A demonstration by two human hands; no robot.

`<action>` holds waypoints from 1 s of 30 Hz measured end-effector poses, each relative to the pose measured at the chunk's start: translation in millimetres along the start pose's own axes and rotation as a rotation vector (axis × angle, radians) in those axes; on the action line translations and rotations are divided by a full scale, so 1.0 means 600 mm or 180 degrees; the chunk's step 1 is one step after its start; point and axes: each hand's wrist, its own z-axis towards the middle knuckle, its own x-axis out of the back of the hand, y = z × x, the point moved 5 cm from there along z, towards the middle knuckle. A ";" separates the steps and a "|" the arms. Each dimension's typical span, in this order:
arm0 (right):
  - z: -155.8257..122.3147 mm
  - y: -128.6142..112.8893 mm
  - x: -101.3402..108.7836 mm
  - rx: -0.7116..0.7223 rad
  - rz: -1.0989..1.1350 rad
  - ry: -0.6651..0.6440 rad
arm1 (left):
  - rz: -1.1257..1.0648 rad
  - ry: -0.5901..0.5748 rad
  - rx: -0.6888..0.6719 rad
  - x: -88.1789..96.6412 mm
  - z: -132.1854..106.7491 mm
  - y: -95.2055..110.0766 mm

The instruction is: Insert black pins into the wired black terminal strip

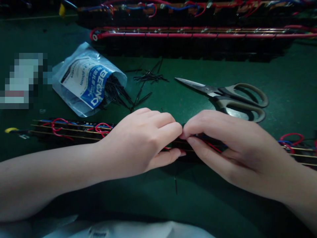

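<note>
A long black strip [76, 128] with red and blue wires and thin brass-coloured rods runs across the bench under both hands. My left hand [146, 138] is curled over its middle, fingers on the far side and thumb on the near side. Opposite it, my right hand [230, 145] pinches thumb and forefinger together at the strip, touching the left fingertips. Whatever sits in that pinch is hidden. A thin black piece like a cable tie [176, 185] shows just below the hands.
Behind the left hand lies an opened clear bag [86, 82] of black cable ties, with several loose ties [151, 76] beside it. Scissors [220, 96] lie behind the right hand. More wired strips [173, 34] span the back of the green bench [148, 205].
</note>
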 end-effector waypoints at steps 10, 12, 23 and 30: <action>-0.003 0.002 0.000 0.0009 0.0049 -0.0011 | 0.0144 0.0067 -0.0063 -0.003 -0.006 0.003; -0.003 0.002 0.001 0.0005 0.0053 -0.0028 | 0.0165 0.0095 -0.0045 -0.004 -0.008 0.004; 0.000 0.001 -0.002 0.0027 0.0067 -0.0011 | 0.0203 0.0144 -0.0058 -0.008 -0.009 0.004; -0.003 0.002 -0.002 0.0044 0.0078 -0.0022 | 0.0272 0.0153 -0.0071 -0.006 -0.011 0.007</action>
